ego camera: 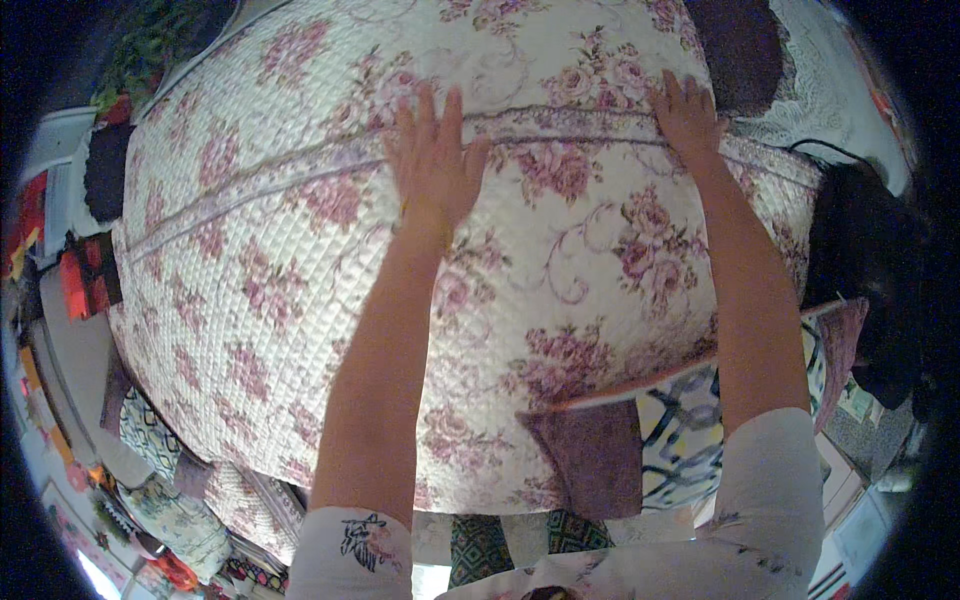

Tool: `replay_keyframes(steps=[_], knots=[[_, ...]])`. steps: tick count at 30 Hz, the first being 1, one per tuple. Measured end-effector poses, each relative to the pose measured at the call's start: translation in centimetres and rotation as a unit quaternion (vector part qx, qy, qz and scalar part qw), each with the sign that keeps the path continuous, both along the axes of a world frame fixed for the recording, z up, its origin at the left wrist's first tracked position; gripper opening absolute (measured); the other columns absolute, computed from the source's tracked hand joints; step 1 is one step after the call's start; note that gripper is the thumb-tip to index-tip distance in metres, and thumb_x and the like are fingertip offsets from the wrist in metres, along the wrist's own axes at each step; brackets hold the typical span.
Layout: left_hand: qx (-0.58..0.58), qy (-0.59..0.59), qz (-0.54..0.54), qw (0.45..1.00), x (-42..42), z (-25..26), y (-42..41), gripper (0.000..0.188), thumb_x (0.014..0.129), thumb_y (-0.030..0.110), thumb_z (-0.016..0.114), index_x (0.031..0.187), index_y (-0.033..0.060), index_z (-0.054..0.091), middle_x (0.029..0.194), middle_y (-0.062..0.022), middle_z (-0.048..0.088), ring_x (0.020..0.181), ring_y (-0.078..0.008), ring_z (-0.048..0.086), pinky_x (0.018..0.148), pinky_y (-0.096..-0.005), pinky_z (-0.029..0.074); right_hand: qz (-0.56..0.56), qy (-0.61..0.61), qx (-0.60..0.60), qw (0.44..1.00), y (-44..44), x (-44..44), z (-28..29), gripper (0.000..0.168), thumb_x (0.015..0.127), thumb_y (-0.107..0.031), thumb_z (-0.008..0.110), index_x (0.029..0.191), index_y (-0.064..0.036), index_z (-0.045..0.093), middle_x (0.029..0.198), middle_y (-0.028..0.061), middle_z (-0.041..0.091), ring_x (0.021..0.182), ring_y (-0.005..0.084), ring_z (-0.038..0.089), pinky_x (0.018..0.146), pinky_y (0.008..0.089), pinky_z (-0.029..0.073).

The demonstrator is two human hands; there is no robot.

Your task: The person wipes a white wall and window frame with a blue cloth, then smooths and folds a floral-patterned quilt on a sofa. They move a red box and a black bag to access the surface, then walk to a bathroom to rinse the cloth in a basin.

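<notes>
A white quilted bedspread printed with pink roses covers the bed before me. Across it runs a narrow floral border band with dark edging. My left hand lies palm down over this band, fingers apart and pointing away from me. Further right, my right hand rests palm down at the band, its fingers spread on the upper part of the bedspread. Neither hand holds anything. At the near right, a mauve cloth and a white cloth with a dark geometric pattern show beside the bedspread's edge.
A dark furry piece lies on white lace-like cloth at the upper right. Dark material hangs at the right. Patterned pillows are at the lower left, and greenery stands at the upper left.
</notes>
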State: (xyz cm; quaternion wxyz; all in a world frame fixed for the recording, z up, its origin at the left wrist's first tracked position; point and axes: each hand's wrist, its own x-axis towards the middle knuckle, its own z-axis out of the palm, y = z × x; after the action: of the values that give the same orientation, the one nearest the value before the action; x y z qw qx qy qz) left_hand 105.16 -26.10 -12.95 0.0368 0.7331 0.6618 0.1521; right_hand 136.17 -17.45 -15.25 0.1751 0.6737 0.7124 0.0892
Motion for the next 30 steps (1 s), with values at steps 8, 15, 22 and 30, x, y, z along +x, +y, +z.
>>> replay_keyframes(steps=[8, 15, 22, 30], knots=[[-0.196, 0.046, 0.35, 0.915, -20.7, -2.9, -40.5, 0.058, 0.084, 0.041, 0.045, 0.135, 0.0171, 0.031, 0.142, -0.0128, 0.02, 0.131, -0.0379, 0.013, 0.097, -0.061, 0.018, 0.042, 0.135, -0.083, 0.986, -14.1, -8.0, 0.7, 0.059, 0.084, -0.048, 0.043, 0.136, -0.026, 0.025, 0.143, 0.0054, 0.017, 0.131, 0.031, 0.017, 0.099, 0.0612, 0.015], [-0.376, -0.002, 0.389, 0.841, -22.1, -0.7, -43.2, 0.094, 0.067, 0.055, 0.062, 0.139, 0.017, 0.015, 0.143, -0.0218, -0.002, 0.13, -0.0433, -0.003, 0.09, -0.0676, 0.022, 0.143, 0.15, -0.095, 0.974, -23.9, -20.3, 6.3, 0.069, 0.081, -0.044, 0.05, 0.138, -0.02, 0.02, 0.144, 0.0077, 0.014, 0.132, 0.0322, 0.011, 0.099, 0.0587, 0.021], [-0.434, 0.003, 0.373, 0.82, -23.2, -1.6, -42.4, 0.101, 0.064, 0.067, 0.055, 0.14, 0.0202, 0.007, 0.144, -0.0195, -0.005, 0.128, -0.0477, -0.005, 0.086, -0.0708, 0.02, 0.187, 0.146, -0.125, 0.963, -27.1, -25.0, 2.6, 0.067, 0.078, -0.042, 0.054, 0.134, -0.015, 0.03, 0.143, 0.0116, 0.017, 0.131, 0.0336, 0.015, 0.095, 0.0639, 0.019], [-0.348, -0.343, 0.091, 0.868, -30.7, 0.5, -53.2, 0.063, 0.083, 0.046, 0.049, 0.134, 0.0148, 0.03, 0.134, -0.0139, 0.033, 0.123, -0.0346, 0.03, 0.097, -0.0489, 0.03, 0.057, 0.25, 0.065, 0.964, -39.6, -46.1, -1.5, 0.049, 0.081, -0.029, 0.051, 0.119, 0.001, 0.046, 0.114, 0.0234, 0.05, 0.102, 0.0357, 0.048, 0.092, 0.0424, 0.035]])
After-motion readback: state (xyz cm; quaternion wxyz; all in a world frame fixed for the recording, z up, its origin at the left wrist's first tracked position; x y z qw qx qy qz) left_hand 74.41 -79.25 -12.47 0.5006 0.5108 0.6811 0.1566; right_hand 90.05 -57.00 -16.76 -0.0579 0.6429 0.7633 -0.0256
